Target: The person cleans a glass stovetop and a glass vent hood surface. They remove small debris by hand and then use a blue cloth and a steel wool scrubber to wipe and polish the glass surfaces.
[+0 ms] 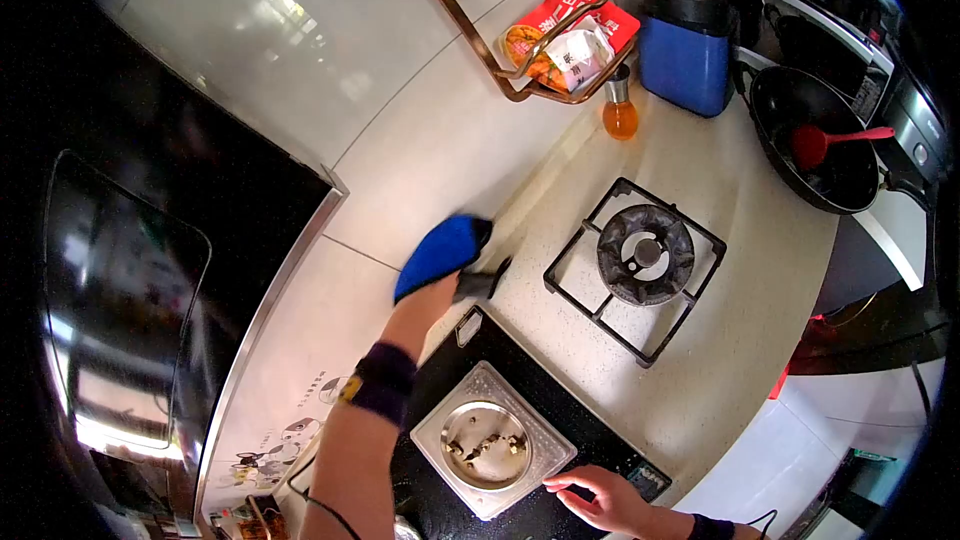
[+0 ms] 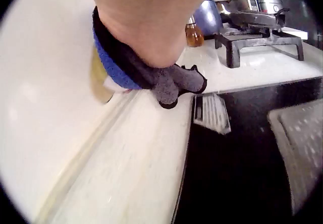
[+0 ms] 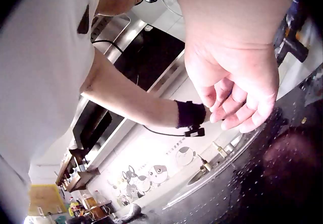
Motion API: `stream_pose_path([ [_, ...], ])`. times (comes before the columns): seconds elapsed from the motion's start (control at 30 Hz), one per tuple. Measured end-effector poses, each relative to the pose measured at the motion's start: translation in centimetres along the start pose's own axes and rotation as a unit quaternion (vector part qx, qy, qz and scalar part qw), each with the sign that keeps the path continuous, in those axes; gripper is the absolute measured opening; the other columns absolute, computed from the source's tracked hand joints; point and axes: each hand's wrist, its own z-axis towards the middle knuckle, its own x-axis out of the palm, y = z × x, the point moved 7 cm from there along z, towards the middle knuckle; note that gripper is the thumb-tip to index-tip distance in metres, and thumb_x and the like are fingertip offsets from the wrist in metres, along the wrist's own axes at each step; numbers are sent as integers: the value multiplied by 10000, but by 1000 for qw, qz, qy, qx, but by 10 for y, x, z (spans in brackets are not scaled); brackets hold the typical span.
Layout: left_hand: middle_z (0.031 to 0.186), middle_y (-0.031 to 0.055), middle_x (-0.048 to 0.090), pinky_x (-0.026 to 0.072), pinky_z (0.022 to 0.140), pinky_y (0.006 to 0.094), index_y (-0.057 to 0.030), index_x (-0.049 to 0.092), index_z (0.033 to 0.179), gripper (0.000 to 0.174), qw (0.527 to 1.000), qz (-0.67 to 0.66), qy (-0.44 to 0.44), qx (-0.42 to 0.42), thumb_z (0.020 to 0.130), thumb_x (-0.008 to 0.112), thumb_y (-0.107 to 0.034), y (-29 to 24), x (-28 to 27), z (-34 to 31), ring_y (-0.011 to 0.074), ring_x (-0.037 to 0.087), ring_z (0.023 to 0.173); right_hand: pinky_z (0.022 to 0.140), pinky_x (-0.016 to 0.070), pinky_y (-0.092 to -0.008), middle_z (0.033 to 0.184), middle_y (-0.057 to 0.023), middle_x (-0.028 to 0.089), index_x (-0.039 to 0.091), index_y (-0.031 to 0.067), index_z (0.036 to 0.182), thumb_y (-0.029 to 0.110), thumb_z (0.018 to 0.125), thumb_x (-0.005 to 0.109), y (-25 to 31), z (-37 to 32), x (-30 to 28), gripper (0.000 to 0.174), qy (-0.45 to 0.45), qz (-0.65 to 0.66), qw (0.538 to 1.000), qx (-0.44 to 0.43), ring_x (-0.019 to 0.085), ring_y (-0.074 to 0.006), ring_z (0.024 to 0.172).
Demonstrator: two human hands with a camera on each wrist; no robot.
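Note:
My left hand (image 1: 432, 298) reaches to the back edge of the counter, covered from the wrist on by a blue and grey cloth mitt (image 1: 438, 255). Its fingers are hidden inside. In the left wrist view, the grey lobes of the mitt lie close over the white counter, beside the cooktop corner. My right hand (image 1: 606, 500) holds nothing; its fingers are loosely bent, fingertips near one corner of a square silver plate (image 1: 446, 440). That plate lies on the black cooktop (image 1: 520, 352), with small dark and brass-coloured bits in its round middle.
A black pot stand with a burner ring (image 1: 646, 254) sits on the counter (image 1: 735, 320). Behind it are an orange-filled bottle (image 1: 620, 120), a blue blender base (image 1: 686, 60) and a wok (image 1: 812, 175) with a red utensil. A copper-coloured rack (image 1: 516, 93) holds a red packet.

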Motion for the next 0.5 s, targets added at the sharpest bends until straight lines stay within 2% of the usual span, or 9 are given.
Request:
stream_pose_path([
  [0.03,1314,231,598,474,1019,458,-66,601,1262,349,996,-68,-19,-47,951,509,-192,5,-16,-14,411,573,1198,771,552,-368,1010,-124,715,709,69,1072,45,906,688,-2,-2,1,169,2,1,1000,5,692,-310,910],
  [0.1,1331,257,578,471,1025,470,-60,596,1285,386,985,12,79,-156,974,528,-278,10,-59,-49,413,557,1233,800,561,-359,1013,-114,723,702,68,1112,49,904,699,-5,-6,3,209,30,13,999,16,705,-277,921],
  [0.13,1270,254,611,488,983,492,-82,590,1321,426,983,135,-14,-122,974,549,-326,41,-58,-88,425,596,1152,817,568,-347,1020,-100,727,698,77,1142,53,901,710,-16,-9,9,242,49,17,999,16,713,-252,933],
  [0.2,1143,243,668,512,888,534,-96,539,1410,537,940,291,-116,-132,975,574,-409,90,-73,-160,449,652,958,826,576,-332,1031,-87,732,694,87,1171,59,901,722,-26,-10,16,272,76,6,997,12,725,-222,935],
  [0.3,962,212,712,514,718,545,-30,410,1510,735,933,201,-118,-275,955,610,-469,75,-147,-155,442,651,684,825,576,-333,1032,-88,731,693,84,1172,64,902,724,-24,-6,18,273,85,12,996,9,724,-227,932],
  [0.33,922,216,710,512,687,501,23,358,1516,810,900,363,-188,-153,947,621,-490,49,-163,-136,395,668,691,825,576,-333,1032,-88,730,692,82,1169,64,900,725,-23,-3,20,272,86,9,996,7,724,-228,931],
  [0.37,839,187,703,506,659,474,-3,386,1514,805,851,441,-274,-75,935,637,-503,23,-178,-112,359,666,660,824,576,-333,1033,-88,730,692,80,1166,63,898,727,-22,-1,22,271,88,5,996,5,724,-230,930],
  [0.4,855,179,710,520,670,455,1,395,1509,802,857,428,-276,-79,935,637,-505,23,-176,-95,333,679,700,824,576,-333,1034,-87,729,691,77,1163,63,896,729,-22,2,24,270,89,0,996,4,724,-231,929],
  [0.5,1026,184,690,532,806,446,-66,486,1415,591,901,345,-239,-107,951,615,-409,32,-132,-31,347,672,892,823,576,-332,1035,-87,728,688,70,1151,62,890,737,-16,8,28,266,79,-20,997,-8,724,-233,929],
])
